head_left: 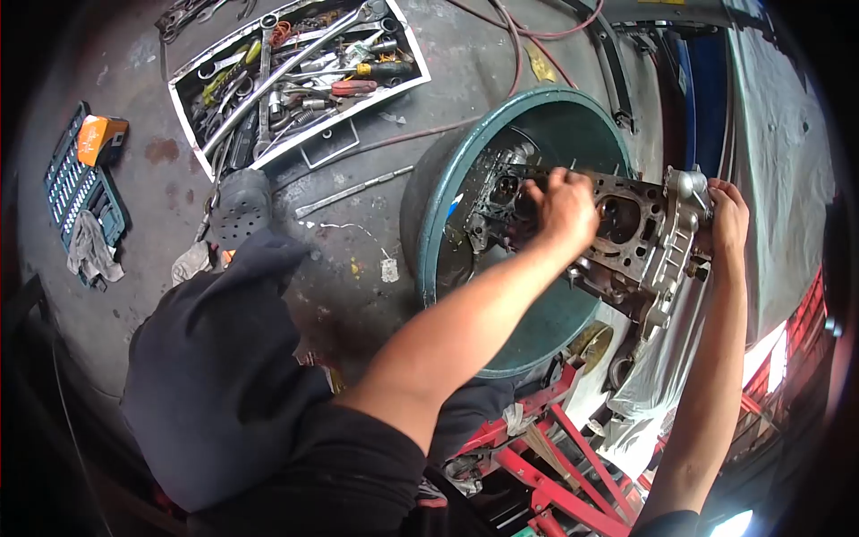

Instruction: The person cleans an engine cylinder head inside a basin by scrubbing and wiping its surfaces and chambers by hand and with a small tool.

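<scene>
A greasy metal engine block (640, 228) with round cylinder bores in its flat face lies tilted across a green plastic tub (429, 242), its far end inside the tub. My right hand (727, 215) grips the outer end of the block, where a cast housing sticks out past the rim. Over the bores in the middle of the block is my left hand (565, 210), its fingers curled down against the flat face. Whatever those fingers hold, if anything, is hidden. Dark liquid and wet streaks show on the tub's inner wall.
A white-edged drawer of tools (309, 80) lies on the grey floor, with a long metal bar (353, 191) nearby. Farther left are a socket set (85, 183) and an orange box (100, 139). Red metal stands (546, 474) and a hose (514, 45) surround the tub.
</scene>
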{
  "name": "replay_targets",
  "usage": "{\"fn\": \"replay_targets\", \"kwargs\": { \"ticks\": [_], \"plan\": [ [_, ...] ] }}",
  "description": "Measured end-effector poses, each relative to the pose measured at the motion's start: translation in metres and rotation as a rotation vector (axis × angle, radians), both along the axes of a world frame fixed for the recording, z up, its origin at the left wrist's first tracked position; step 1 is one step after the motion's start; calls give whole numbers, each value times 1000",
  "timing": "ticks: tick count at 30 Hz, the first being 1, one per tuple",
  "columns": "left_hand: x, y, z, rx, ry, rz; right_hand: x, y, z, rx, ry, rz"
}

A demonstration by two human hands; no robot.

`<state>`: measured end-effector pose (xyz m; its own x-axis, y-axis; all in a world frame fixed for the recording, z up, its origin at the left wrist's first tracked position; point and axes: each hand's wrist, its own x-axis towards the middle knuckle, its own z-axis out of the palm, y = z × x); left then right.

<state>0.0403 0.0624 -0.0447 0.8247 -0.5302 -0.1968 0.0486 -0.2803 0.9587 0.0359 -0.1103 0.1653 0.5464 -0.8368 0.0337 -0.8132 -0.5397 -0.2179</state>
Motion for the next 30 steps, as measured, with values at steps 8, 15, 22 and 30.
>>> {"fn": "replay_targets", "kwargs": {
  "ticks": [8,15,22,30],
  "plan": [
    [3,9,1,-47,-29,-98,0,-8,-1,32,-12,-36],
    [15,-4,-22,18,221,-178,-5,-3,1,54,-47,-25],
    [28,1,-28,71,120,-206,3,17,5,39,-21,-37],
    [40,12,-20,28,230,-300,1,13,5,25,-3,-13]
  ]
}}
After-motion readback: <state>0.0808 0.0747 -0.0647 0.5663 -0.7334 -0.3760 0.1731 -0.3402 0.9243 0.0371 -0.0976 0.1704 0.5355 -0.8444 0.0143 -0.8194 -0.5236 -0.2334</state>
